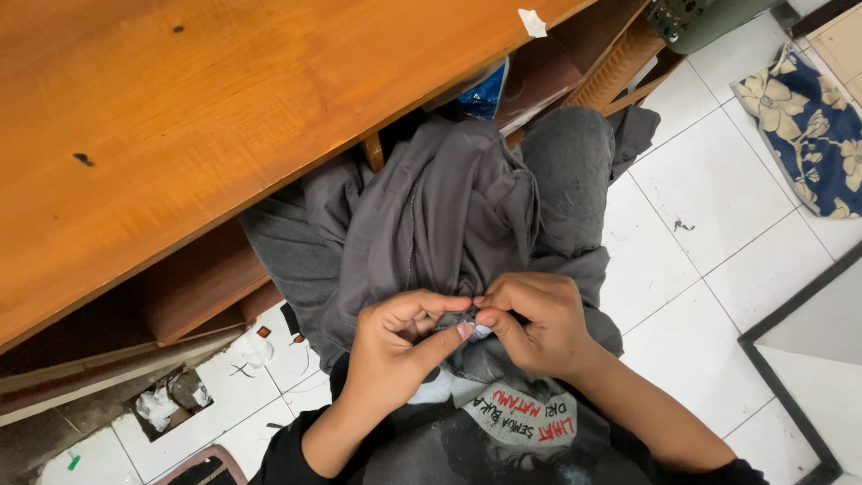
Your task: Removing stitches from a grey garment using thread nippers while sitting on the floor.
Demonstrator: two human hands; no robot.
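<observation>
— What do we have between our fingers?

— Our left hand (395,341) and right hand (532,321) meet fingertip to fingertip, both pinched tight on a small fold of the grey cloth (440,216). The left thumb presses toward the right thumb, and a tiny pale bit shows between them; we cannot tell what it is.

— Where does the cloth lie, and which way does it run?

— It is heaped on our lap. Its long axis runs from the pinch away from us, up toward the wooden table (180,117), where the far end slips under the table edge. A seam line runs the same way along the middle fold.

— And around it?

— Our knee in grey trousers (575,171) sits just right of the heap. Below our hands is our dark shirt, with a curved white patch (525,418) carrying red and black lettering, seen upside down. A small white scrap of tape (532,22) sticks to the table's edge. Something blue (485,92) hides under the table.

— On the floor?

— White tiles (709,180). A blue cushion with pale flowers (808,126) lies at the upper right, well apart from us. At the lower left a broken tile hole holds crumpled white rubbish (160,406).
</observation>
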